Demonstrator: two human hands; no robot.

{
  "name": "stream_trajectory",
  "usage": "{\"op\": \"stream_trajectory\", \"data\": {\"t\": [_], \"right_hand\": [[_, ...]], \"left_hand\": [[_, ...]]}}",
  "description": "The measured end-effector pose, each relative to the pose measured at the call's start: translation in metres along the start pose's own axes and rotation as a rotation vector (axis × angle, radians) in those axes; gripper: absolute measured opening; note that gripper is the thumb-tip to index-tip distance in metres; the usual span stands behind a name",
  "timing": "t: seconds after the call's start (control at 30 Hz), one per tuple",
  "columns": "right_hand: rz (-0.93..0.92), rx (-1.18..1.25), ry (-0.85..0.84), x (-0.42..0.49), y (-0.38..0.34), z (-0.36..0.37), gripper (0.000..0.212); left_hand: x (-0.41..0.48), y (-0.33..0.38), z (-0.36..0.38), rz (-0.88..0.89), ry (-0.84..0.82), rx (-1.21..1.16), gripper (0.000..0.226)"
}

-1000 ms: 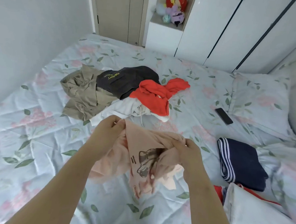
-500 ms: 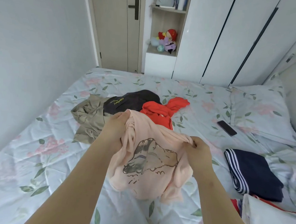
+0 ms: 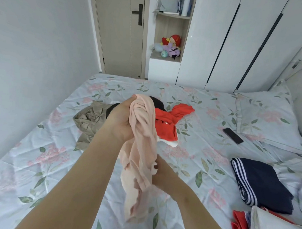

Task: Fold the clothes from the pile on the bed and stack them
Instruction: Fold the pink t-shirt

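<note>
Pink top (image 3: 141,149) held bunched above the bed (image 3: 37,169), not yet folded.
Its gathered upper end is gripped by the left hand (image 3: 120,120), and the hanging cloth is pinched lower down by the right hand (image 3: 161,173). Beyond, mid-bed, the pile (image 3: 89,121) is seen unfolded; one navy garment (image 3: 261,183) is already folded near the right edge.

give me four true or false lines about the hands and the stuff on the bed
1. The left hand grips the pink shirt bunched up above the bed. True.
2. The right hand rests flat on the bed. False: it holds the shirt lower down.
3. The phone lies on the pillow. False: it lies on the bed beside the pillow.
4. A folded navy garment with white stripes lies on the bed. True.
</note>
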State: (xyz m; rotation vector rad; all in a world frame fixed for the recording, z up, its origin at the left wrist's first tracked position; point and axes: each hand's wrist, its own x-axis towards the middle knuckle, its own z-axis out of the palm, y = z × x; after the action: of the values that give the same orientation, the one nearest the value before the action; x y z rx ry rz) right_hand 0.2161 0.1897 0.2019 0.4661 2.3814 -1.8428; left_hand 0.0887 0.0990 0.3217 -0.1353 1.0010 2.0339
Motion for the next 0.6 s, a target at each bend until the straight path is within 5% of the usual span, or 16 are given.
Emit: {"op": "stream_trajectory", "data": {"t": [0.13, 0.23, 0.4, 0.5, 0.6], "right_hand": [[0.148, -0.241, 0.023, 0.005, 0.005, -0.003, 0.004], [0.165, -0.152, 0.143, 0.005, 0.010, -0.026, 0.019], [0.171, 0.240, 0.343, 0.008, -0.006, -0.046, 0.038], [0.166, 0.695, 0.361, 0.014, -0.027, -0.050, 0.020], [0.167, 1.144, 0.386, 0.019, -0.037, -0.052, 0.015]], "left_hand": [[0.006, 0.020, -0.014, 0.121, 0.024, -0.062, 0.032], [0.007, 0.038, -0.039, 0.179, 0.123, 0.165, 0.039], [0.033, 0.017, -0.083, 0.451, 0.573, 1.205, 0.020], [0.036, -0.024, -0.080, 0.438, 0.293, 1.221, 0.004], [0.026, -0.055, -0.071, 0.181, -0.064, 0.985, 0.017]]}}
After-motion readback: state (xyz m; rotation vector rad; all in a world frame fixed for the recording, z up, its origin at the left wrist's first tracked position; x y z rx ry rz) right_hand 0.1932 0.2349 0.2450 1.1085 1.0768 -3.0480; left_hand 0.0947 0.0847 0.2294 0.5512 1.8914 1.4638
